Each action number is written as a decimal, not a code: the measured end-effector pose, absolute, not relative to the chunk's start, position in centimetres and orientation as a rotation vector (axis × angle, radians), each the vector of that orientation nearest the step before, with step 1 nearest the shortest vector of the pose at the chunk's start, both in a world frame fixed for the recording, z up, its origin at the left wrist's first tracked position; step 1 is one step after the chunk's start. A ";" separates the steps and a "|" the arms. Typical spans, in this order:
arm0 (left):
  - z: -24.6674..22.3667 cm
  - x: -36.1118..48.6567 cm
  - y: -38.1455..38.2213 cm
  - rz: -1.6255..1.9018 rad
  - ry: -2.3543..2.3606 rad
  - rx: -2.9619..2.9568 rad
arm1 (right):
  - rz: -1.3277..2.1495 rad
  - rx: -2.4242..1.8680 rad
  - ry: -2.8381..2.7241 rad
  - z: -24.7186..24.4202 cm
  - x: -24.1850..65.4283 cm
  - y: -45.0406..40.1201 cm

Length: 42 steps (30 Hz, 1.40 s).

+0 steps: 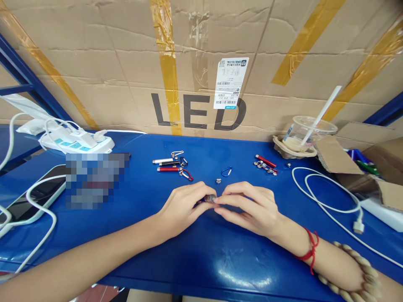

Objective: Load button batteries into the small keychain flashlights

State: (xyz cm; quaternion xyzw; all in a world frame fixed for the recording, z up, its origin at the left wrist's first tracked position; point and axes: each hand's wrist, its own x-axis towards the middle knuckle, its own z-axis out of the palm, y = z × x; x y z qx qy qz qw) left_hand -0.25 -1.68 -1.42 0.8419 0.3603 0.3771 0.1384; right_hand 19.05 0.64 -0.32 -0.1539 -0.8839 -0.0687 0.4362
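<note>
My left hand (189,204) is closed in a pinch around a small keychain flashlight tube (209,198), its metallic round end facing right. Most of the tube is hidden by my fingers. From the right, my right hand (250,207) brings its closed thumb and fingertips against that end; whatever lies between them is too small to make out. Just beyond my hands are a small silver metal piece (218,181) and a blue carabiner clip (226,171). Farther left lie a red flashlight (168,169), a black one (169,163) and a white one (163,161), with clips.
At back right, a red tube (266,160) lies beside several button cells (263,166). A plastic cup (310,130) with a straw stands in a cardboard holder. A white cable (327,205) curls at right. Left are a power strip (78,142) and a phone (34,195). A large carton (126,84) rises behind.
</note>
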 end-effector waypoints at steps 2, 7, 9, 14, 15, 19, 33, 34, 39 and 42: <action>-1.2 -0.2 -1.8 1.122 1.122 2.347 | -0.159 -0.438 -2.222 -0.4 19.1 0.7; -0.9 -0.2 -1.8 1.114 1.161 2.282 | -0.163 -0.538 -2.426 -1.0 19.1 1.2; -1.0 -0.2 -1.8 1.099 1.158 2.290 | -0.129 -0.562 -2.521 -1.3 19.0 1.4; -1.0 -0.2 -1.9 1.001 1.112 2.324 | -0.076 -0.540 -2.607 -1.7 19.0 1.6; -1.0 -0.3 -1.9 0.979 1.103 2.336 | -0.093 -0.534 -2.596 -1.7 18.9 1.6; -0.8 -0.2 -2.1 0.994 1.175 2.365 | -0.133 -0.593 -2.383 -1.2 19.0 1.5; -0.9 -0.2 -1.9 0.888 1.080 2.537 | -0.246 -0.330 -2.184 -0.2 19.4 0.4; -0.9 -0.2 -2.0 0.887 1.068 2.539 | -0.239 -0.327 -2.184 -0.3 19.3 0.5; -1.0 -0.3 -2.0 0.872 1.036 2.542 | -0.192 -0.319 -2.221 -0.5 19.2 0.7; -1.0 -0.3 -1.9 0.848 1.078 2.507 | -0.186 -0.329 -2.243 -0.4 19.1 0.6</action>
